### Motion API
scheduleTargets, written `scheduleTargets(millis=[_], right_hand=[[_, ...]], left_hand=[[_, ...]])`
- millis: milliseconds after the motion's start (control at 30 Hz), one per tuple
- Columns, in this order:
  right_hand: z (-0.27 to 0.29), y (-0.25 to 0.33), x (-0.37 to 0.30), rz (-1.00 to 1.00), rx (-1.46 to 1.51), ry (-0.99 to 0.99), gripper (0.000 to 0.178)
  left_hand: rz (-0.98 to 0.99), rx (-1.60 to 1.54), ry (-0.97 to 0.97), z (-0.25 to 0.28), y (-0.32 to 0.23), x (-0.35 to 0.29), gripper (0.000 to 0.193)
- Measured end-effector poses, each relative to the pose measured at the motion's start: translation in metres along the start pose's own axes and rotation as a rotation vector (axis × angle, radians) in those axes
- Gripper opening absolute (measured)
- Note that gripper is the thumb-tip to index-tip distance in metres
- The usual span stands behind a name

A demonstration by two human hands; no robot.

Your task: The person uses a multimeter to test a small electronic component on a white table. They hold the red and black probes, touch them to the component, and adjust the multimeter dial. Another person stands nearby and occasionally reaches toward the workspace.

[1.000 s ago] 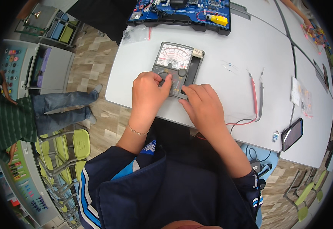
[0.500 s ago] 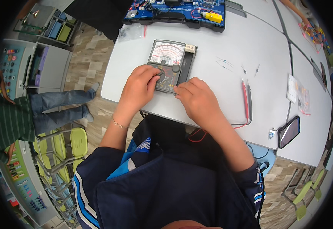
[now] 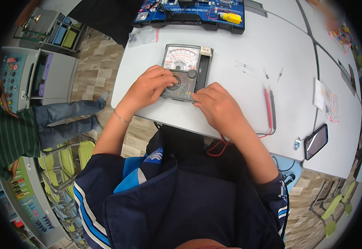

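Observation:
A dark grey analog multimeter (image 3: 184, 86) with a white needle scale lies flat on the white table in front of me. The fingers of my left hand (image 3: 147, 86) are closed on its round selector knob (image 3: 175, 83), partly covering it. My right hand (image 3: 216, 103) grips the lower right corner of the meter's case with bent fingers, its thumb hidden. To the right lie a red test probe (image 3: 268, 108) and a black test probe (image 3: 273, 110), side by side, their leads running toward my lap. Beyond the probes are several small leaded components (image 3: 244, 69).
A blue electronics kit case (image 3: 189, 12) with a yellow motor stands at the table's far edge, beside a clear plastic bag (image 3: 142, 36). At the right are a phone (image 3: 315, 142), a keychain (image 3: 297, 143) and a white card (image 3: 318, 94). Another person (image 3: 17, 124) is at the left.
My left wrist and forearm have swung outward to the left, and the fingers have turned with them on the knob. My right hand keeps its hold. Another person's hand at the far right has moved.

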State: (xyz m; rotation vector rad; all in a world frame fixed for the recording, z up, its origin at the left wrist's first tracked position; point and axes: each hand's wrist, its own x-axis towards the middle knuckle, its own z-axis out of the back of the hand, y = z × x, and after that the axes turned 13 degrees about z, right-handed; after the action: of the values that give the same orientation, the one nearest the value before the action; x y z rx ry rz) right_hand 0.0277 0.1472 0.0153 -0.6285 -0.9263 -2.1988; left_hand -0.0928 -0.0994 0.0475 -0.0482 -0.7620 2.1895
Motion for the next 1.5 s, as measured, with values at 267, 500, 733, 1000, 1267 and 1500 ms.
scheduleTargets(millis=[267, 500, 733, 1000, 1267, 1500], right_hand=[[-0.001, 0.002, -0.001, -0.006, -0.011, -0.005, 0.024], [-0.003, 0.0, -0.003, 0.006, 0.002, -0.02, 0.025], [0.002, -0.002, -0.003, 0.007, 0.037, -0.022, 0.028], [0.016, 0.001, 0.004, 0.062, 0.016, -0.151, 0.029], [0.026, -0.002, 0.004, 0.034, -0.042, -0.3, 0.024], [0.055, -0.004, 0.016, -0.065, 0.038, -0.311, 0.02]], left_hand=[[0.064, -0.031, -0.023, -0.001, -0.006, -0.002, 0.022], [0.08, -0.004, -0.041, -0.002, -0.01, -0.004, 0.022], [0.05, -0.028, -0.076, -0.007, -0.009, -0.006, 0.021], [0.115, -0.033, -0.169, -0.015, -0.015, -0.015, 0.02], [0.107, -0.106, -0.3, -0.025, -0.021, -0.016, 0.019], [0.202, -0.354, -0.575, -0.029, 0.006, -0.005, 0.017]])
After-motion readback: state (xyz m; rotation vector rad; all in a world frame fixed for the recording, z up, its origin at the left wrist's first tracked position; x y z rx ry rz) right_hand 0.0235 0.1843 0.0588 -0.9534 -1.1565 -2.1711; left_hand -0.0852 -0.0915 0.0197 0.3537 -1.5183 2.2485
